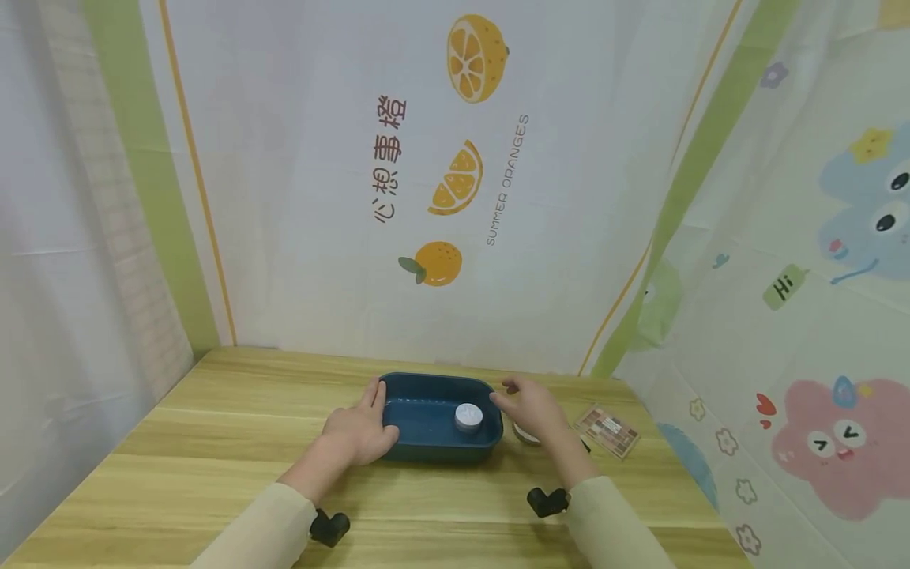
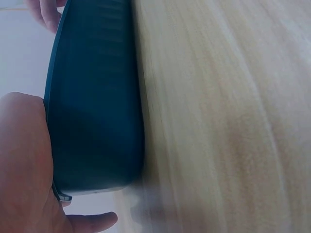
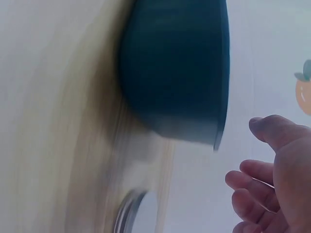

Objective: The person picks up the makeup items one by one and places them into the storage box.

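Observation:
A dark blue-green rectangular basin [image 1: 441, 453] stands on the wooden table. My left hand [image 1: 361, 431] holds its left end, thumb over the rim and fingers along the end wall; in the left wrist view the hand [image 2: 24, 165] lies against the rim. Inside the basin, toward the right, sits a small round white-topped container [image 1: 468, 416]. My right hand [image 1: 529, 405] hovers by the right end, and the right wrist view shows its loosely bent fingers [image 3: 252, 189] apart from the rim, holding nothing. Under that hand, a round silver-edged tin [image 3: 141, 213] stands partly hidden.
To the right of the right hand lies an eyeshadow palette [image 1: 609, 431], near the table's right edge. A small dark item [image 1: 584, 445] shows beside the right wrist. Printed curtains [image 1: 320, 276] hang behind and on both sides of the table [image 1: 235, 442].

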Motion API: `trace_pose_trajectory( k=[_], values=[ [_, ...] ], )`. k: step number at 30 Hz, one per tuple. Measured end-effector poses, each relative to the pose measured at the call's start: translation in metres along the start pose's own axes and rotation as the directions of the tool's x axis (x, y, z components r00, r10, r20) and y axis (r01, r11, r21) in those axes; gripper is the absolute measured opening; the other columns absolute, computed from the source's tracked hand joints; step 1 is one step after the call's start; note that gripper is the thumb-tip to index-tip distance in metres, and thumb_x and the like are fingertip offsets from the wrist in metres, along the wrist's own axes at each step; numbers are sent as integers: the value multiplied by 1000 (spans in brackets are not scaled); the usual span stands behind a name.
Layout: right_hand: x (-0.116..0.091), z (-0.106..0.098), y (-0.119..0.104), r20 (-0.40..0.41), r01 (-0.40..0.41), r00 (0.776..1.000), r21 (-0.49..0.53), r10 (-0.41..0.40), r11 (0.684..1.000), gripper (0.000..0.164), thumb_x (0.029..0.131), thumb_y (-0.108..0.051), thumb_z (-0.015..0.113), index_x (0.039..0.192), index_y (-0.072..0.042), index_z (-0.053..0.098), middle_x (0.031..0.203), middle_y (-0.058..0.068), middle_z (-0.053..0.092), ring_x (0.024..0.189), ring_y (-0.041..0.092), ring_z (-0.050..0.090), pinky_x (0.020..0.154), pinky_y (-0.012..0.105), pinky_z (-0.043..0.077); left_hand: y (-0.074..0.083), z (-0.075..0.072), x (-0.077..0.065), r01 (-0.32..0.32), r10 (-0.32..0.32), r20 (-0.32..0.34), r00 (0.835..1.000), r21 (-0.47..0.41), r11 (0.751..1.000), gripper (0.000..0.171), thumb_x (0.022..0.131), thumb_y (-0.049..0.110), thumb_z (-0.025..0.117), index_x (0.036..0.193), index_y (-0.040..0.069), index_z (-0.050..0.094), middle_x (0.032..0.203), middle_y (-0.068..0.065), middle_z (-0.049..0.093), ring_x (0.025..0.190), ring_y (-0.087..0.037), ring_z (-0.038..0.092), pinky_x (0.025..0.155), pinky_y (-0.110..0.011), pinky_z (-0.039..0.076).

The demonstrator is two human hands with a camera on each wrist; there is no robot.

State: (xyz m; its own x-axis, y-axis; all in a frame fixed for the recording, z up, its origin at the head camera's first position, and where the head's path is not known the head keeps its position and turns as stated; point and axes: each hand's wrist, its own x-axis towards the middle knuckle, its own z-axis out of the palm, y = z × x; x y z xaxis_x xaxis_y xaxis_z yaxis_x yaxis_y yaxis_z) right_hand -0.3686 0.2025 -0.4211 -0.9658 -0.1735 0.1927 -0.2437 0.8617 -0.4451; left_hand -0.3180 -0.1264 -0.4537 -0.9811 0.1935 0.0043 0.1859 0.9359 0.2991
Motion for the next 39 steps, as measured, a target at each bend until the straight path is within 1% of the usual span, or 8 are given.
trace_pose_trajectory(
  k=[4,12,18,27,32,35,37,39],
  values=[
    [0,-5,15,-21,-17,1000,-14,16,1000,53,105,-44,71,141,-4,71,134,17,77,125,42,72,105,60,56,0,0,1,-3,3,-1,1000,-7,1000,88,104,41,47,175,0,15,186,-17,10,46,-16,28,50,-33,21],
    [-6,-22,36,-51,-18,999,-32,16,999,56,105,-43,70,140,1,71,132,21,77,124,43,72,105,59,56,-1,1,1,2,-2,-9,1000,-10,1000,88,103,40,48,175,-1,17,185,-18,11,47,-18,34,51,-34,22],
    [-13,-33,51,-24,-48,999,-73,46,996,59,106,-47,68,142,0,69,136,21,75,125,43,71,106,61,56,0,0,0,3,-3,4,1000,-1,1000,89,102,40,46,175,-1,17,186,-17,10,47,-17,29,50,-33,22],
    [-22,-42,86,0,-110,994,-90,110,990,55,108,-42,63,142,2,68,133,22,75,123,44,71,105,62,56,1,-3,0,5,-5,9,1000,-4,1000,89,103,40,47,175,-1,16,186,-17,8,47,-17,32,52,-35,22],
    [-30,-47,96,0,-128,992,-132,129,983,46,107,-36,63,134,0,73,124,19,78,112,40,74,97,62,58,1,-1,0,2,-2,2,1000,-7,1000,89,103,40,47,175,-2,16,186,-18,8,47,-17,31,52,-34,22],
    [-35,-49,100,15,-134,990,-173,138,976,38,105,-32,66,126,-2,77,117,17,79,106,37,75,91,63,58,1,-2,-1,4,-4,6,1000,-9,1000,89,103,40,47,175,-1,16,186,-18,8,47,-17,31,52,-34,22],
    [-37,-49,102,36,-140,988,-197,150,970,32,103,-31,70,120,-5,79,111,13,79,100,33,74,90,68,56,1,-2,-1,6,-6,9,1000,-6,1000,88,103,40,47,175,-1,16,186,-17,8,47,-17,31,52,-34,22],
    [-39,-48,104,63,-142,985,-211,159,967,26,102,-30,74,113,-8,80,103,9,78,92,29,71,91,76,52,2,-3,-2,8,-8,14,1000,-1,1000,88,103,39,46,175,-1,16,186,-17,8,47,-17,32,52,-34,22]
  ],
)
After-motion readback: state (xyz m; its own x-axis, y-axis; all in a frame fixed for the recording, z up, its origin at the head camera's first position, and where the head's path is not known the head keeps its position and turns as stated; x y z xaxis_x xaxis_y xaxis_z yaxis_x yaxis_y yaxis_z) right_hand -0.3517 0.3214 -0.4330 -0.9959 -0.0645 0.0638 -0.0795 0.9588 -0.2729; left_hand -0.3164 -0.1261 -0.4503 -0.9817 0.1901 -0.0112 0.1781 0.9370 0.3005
